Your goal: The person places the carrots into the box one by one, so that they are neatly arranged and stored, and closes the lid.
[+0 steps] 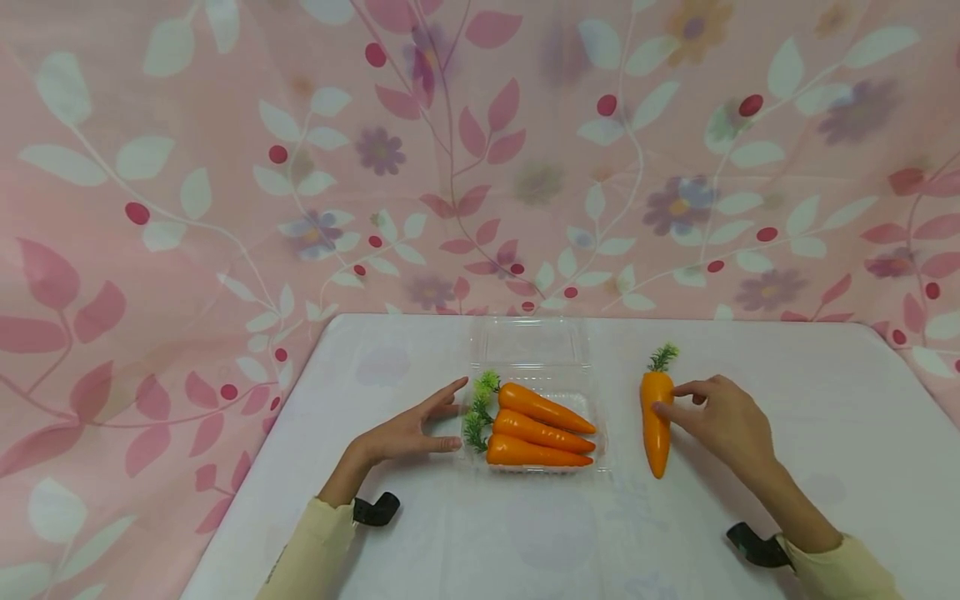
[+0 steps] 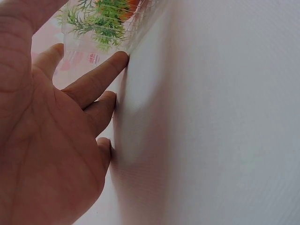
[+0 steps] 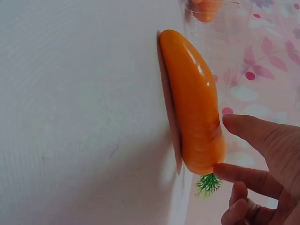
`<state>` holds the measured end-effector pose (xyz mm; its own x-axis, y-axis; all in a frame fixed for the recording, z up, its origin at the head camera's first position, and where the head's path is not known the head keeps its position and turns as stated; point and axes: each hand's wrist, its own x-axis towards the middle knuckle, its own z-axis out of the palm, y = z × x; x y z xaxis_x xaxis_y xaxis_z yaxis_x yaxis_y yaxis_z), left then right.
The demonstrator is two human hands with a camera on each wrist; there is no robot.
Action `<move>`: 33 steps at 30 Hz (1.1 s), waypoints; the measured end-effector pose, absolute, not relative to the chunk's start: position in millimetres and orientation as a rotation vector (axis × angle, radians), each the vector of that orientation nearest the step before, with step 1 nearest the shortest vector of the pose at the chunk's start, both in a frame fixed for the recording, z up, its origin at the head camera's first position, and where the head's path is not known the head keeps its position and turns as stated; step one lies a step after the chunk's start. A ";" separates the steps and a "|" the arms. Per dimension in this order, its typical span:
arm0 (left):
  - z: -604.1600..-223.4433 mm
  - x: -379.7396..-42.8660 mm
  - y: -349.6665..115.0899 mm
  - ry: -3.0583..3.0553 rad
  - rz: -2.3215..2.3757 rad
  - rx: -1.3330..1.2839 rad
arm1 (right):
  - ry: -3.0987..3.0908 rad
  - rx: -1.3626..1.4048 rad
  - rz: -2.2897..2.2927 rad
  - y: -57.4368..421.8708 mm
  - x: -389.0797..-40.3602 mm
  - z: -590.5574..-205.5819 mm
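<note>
Three orange carrots (image 1: 546, 429) with green tops lie side by side in a clear plastic box (image 1: 534, 470), their tops toward the left. Its lid (image 1: 532, 340) is folded back behind. Close to the box's left side is my left hand (image 1: 408, 429), thumb and fingers spread and holding nothing. In the left wrist view its fingers are extended near the table, by the green leaves (image 2: 101, 23). A fourth carrot (image 1: 657, 425) lies on the table right of the box. My right hand (image 1: 731, 425) reaches it from the right, thumb and index finger parted, index fingertip touching it.
A white-covered table (image 1: 525, 542) holds everything. Behind it hangs a pink floral cloth (image 1: 480, 167). Each wrist carries a black camera mount, one on the left (image 1: 377, 509) and one on the right (image 1: 756, 546).
</note>
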<state>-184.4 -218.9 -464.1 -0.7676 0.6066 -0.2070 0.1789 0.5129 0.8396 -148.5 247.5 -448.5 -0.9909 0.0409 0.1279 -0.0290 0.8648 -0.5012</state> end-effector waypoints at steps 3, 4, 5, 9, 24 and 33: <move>-463.8 -184.6 -219.1 2.278 1.177 0.640 | -2.929 -0.041 0.770 246.4 -148.0 -449.1; -464.1 -184.7 -219.2 2.277 1.176 0.640 | -2.936 -0.048 0.769 246.0 -148.1 -449.3; -464.2 -184.9 -219.3 2.277 1.175 0.638 | -2.942 -0.052 0.769 245.6 -148.2 -449.5; -466.0 -185.5 -219.9 2.279 1.170 0.624 | -2.977 -0.052 0.774 243.2 -150.0 -449.7; -466.4 -185.3 -219.9 2.270 1.182 0.643 | -3.098 -0.036 0.954 243.6 -157.0 -452.6; -466.1 -185.3 -220.1 2.271 1.189 0.640 | -3.159 -0.068 1.024 244.1 -158.7 -451.2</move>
